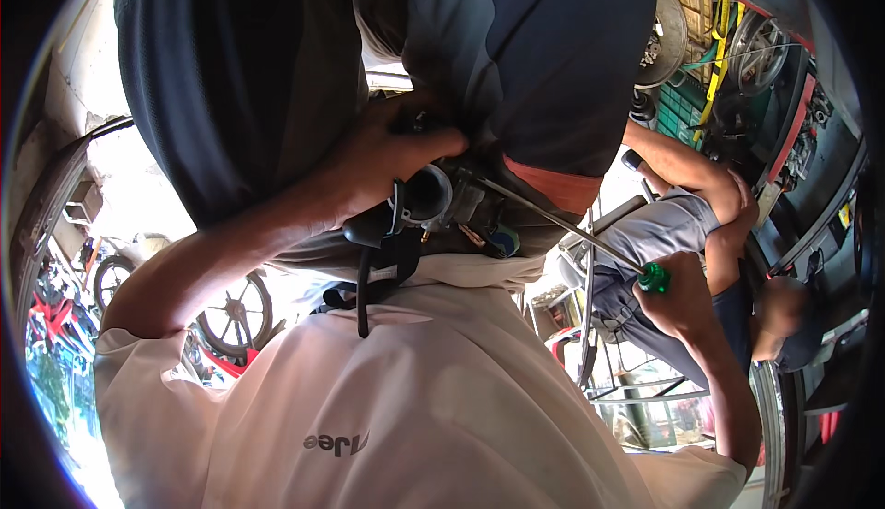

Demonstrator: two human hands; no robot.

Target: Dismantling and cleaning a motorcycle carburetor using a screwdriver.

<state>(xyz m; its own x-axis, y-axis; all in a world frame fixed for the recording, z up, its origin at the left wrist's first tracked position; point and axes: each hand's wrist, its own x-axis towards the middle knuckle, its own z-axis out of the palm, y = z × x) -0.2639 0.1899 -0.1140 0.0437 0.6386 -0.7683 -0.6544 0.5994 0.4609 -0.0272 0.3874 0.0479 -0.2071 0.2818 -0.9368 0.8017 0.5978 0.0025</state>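
Note:
Over my lap, between dark-trousered legs, sits a dark metal carburetor (428, 197) with a round open bore. My left hand (392, 154) is wrapped round its far side, with the thumb lying across the top. A black rubber hose (362, 297) hangs from it toward my light shirt. On the right, my right hand (676, 295) is closed round the green handle of a long screwdriver (572, 227). The shaft slants up and left to the carburetor's right side. Whether its tip sits in a screw is too dark to tell.
Another person (678, 232) in grey shorts sits close on the right, beyond the screwdriver, an arm reaching forward. At the upper right are a round metal pan (666, 39) with small parts and a green crate (680, 112). A spoked motorcycle wheel (236, 313) stands at the left.

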